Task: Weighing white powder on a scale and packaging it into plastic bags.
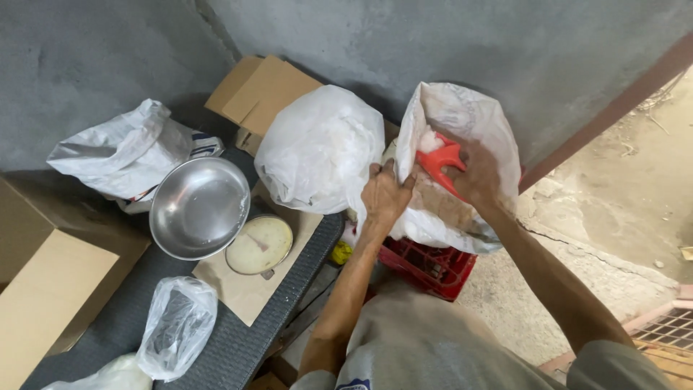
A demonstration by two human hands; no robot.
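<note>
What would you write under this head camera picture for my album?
Left hand holds open a white sack on a red crate while right hand dips in a red scoop.

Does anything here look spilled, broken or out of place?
Nothing looks spilled or broken. The left hand grips the rim of an open white sack resting on a red crate, and the right hand holds an orange scoop inside it.

Small shop storeroom, weighing scale (249, 242), sacks (321, 148)
</note>
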